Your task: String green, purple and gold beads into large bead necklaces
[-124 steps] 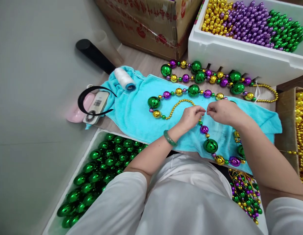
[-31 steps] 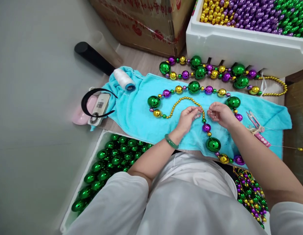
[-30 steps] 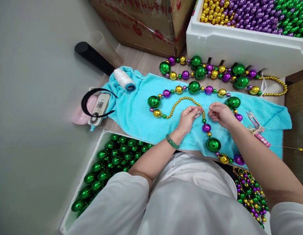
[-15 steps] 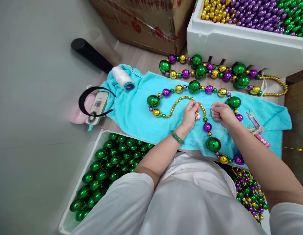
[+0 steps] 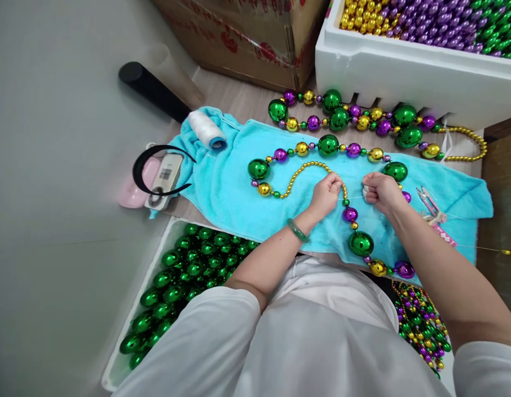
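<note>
Between my two closed hands a thin white thread (image 5: pixel 354 197) is drawn across the gold part of a bead necklace (image 5: pixel 360 243). My left hand (image 5: pixel 326 194) pinches the thread on the left, its fingertips against the small gold beads. On the right, my right hand (image 5: pixel 381 191) is closed on the other side of the thread, with white wraps on some fingers. The necklace, of green, purple and gold beads, curves over a turquoise towel (image 5: pixel 234 193). Just right of my right hand lies a pair of pink-handled snips (image 5: pixel 431 204), partly hidden by my forearm.
A thread spool (image 5: pixel 206 130) and a black headband (image 5: pixel 139 171) lie at the towel's left end. Another bead necklace (image 5: pixel 339 119) rests behind the towel. A foam box (image 5: pixel 404 71) of small beads, a cardboard box (image 5: pixel 247 38) and a tray (image 5: pixel 133 309) of green beads stand around.
My right hand has moved slightly to the right and my left hand slightly right and up against the gold beads. The thread between them remains stretched.
</note>
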`<state>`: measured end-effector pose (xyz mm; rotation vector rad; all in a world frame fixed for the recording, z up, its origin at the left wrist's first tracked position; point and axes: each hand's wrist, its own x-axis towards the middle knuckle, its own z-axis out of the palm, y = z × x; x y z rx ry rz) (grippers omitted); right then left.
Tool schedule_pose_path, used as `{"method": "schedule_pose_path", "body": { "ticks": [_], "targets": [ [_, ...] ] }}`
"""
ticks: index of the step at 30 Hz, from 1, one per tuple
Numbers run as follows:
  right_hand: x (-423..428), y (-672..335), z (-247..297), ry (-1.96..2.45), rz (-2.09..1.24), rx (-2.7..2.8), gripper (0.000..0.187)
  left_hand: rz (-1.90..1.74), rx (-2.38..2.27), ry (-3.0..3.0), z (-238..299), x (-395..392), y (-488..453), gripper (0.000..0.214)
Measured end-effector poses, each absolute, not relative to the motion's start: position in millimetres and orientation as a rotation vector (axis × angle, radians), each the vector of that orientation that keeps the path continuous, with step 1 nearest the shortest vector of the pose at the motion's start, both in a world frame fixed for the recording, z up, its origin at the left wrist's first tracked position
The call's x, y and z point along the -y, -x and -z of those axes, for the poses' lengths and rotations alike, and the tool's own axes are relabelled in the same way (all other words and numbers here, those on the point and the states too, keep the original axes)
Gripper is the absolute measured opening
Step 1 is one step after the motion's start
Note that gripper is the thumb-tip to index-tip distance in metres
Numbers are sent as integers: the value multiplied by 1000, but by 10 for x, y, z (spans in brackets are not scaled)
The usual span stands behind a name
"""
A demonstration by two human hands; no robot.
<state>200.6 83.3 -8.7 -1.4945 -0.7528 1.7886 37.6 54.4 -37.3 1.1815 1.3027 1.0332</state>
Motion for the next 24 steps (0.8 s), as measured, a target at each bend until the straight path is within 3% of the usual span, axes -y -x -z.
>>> {"method": "schedule_pose_path", "body": {
  "ticks": [6,10,15,19,24],
  "targets": [
    [-786,-2072,-57,1442,-1670,946,19,-832,-1222,-846,209,-609,-394,7],
    [-717,-2118,-215,1522,-1395,1305,14,-802,-1166,-735,106,-647,-395,6],
    [-656,-2054,-445,1389,-932,1949,6,-706,-1296,-1067,62,-718,-385,11],
    [-747,-1980,-508,1300,-930,2151,9,-587,-1281,-1422,-55,-762,-383,16],
    [-964,-1964,-406,1614,-874,2174,6,-535,-1266,-1409,-133,-776,-390,18]
  ]
}}
